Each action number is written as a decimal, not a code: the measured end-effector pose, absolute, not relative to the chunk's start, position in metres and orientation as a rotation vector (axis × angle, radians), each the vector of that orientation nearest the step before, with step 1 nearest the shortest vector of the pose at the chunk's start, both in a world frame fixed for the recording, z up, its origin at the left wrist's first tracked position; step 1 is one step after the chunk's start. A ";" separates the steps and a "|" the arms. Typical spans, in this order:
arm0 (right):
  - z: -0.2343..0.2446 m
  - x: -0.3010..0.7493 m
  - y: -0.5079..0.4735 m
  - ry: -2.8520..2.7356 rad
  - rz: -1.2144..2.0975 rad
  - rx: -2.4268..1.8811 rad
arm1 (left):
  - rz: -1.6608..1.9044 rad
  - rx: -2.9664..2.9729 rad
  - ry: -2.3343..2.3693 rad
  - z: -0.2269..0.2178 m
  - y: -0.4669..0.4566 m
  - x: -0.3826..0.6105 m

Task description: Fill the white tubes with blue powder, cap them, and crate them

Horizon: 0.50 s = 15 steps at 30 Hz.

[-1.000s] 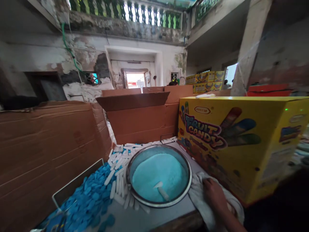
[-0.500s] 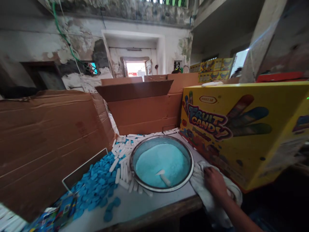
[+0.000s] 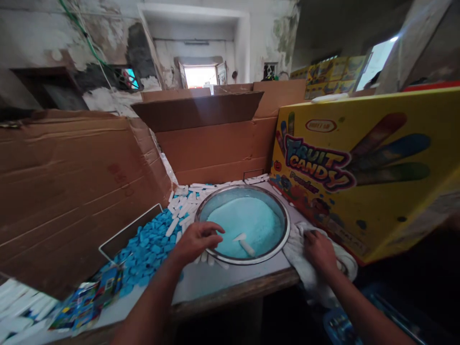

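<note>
A metal bowl [image 3: 283, 213] of pale blue powder sits on the table, with a white tube [image 3: 247, 247] lying in the powder. My left hand [image 3: 196, 241] hovers at the bowl's near-left rim, fingers curled loosely over it with nothing visible in them. My right hand [image 3: 319, 250] rests palm down on a white cloth [image 3: 300, 261] just right of the bowl, fingers bent into the fabric. White tubes [image 3: 185, 207] and blue caps [image 3: 149, 244] lie heaped left of the bowl.
A yellow "Fruit Candy" carton [image 3: 362, 167] stands close on the right. Brown cardboard boxes [image 3: 72, 182] wall in the left and back. Printed wrappers [image 3: 86, 302] lie at the near left. The wooden table edge [image 3: 233, 297] runs across the front.
My left hand has come into view from below and reached the bowl's near rim. The camera has tilted downward. My right hand stays on the cloth.
</note>
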State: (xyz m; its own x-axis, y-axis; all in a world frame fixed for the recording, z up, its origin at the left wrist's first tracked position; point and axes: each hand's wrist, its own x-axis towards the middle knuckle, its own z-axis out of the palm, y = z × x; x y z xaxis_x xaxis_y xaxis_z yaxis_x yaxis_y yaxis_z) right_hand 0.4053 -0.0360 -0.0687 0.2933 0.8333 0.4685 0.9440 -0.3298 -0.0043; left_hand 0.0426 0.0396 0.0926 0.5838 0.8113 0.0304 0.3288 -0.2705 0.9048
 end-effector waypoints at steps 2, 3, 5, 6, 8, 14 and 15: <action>-0.070 0.406 -0.036 -1.615 -0.576 -2.281 | 0.565 1.955 0.992 0.070 0.048 0.061; -0.070 0.406 -0.036 -1.608 -0.579 -2.278 | 0.529 2.042 1.006 0.060 0.052 0.069; -0.071 0.406 -0.035 -1.591 -0.574 -2.272 | 0.402 2.257 0.986 0.042 0.060 0.084; -0.071 0.406 -0.035 -1.584 -0.567 -2.269 | 0.314 2.374 0.949 0.035 0.064 0.091; -0.072 0.407 -0.035 -1.584 -0.548 -2.265 | 0.135 2.555 0.852 0.024 0.071 0.104; -0.075 0.412 -0.036 -1.588 -0.520 -2.227 | -0.142 2.672 0.614 0.010 0.084 0.134; -0.075 0.412 -0.035 -1.587 -0.512 -2.221 | -0.177 2.678 0.578 0.010 0.085 0.137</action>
